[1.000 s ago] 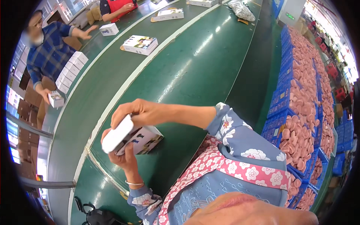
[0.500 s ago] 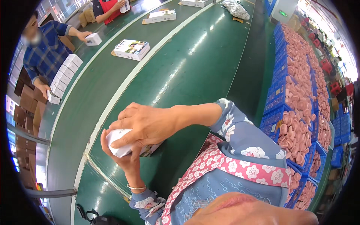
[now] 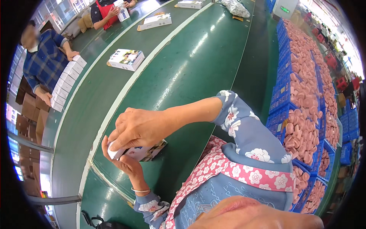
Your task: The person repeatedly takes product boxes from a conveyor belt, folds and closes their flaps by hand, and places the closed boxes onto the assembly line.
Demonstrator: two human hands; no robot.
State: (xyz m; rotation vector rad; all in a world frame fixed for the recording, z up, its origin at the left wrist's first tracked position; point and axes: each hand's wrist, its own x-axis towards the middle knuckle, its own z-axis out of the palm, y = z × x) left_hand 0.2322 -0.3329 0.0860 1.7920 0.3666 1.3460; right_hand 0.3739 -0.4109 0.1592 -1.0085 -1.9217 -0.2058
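Both my hands grip a small white box over the green belt (image 3: 198,76).

Right of the belt stand blue crates (image 3: 284,103) packed with pink round parts. On the belt well ahead of my hands lies a flat white package (image 3: 126,59) with a coloured picture on its lid; farther up lies another flat pack (image 3: 155,21). At the belt's left edge a row of white boxes (image 3: 68,82) sits by a person in a plaid shirt. My box (image 3: 137,152) is just above the belt's near end: my right hand (image 3: 139,128) clasps it from above, covering its top, my left hand (image 3: 122,162) clutches it from below.
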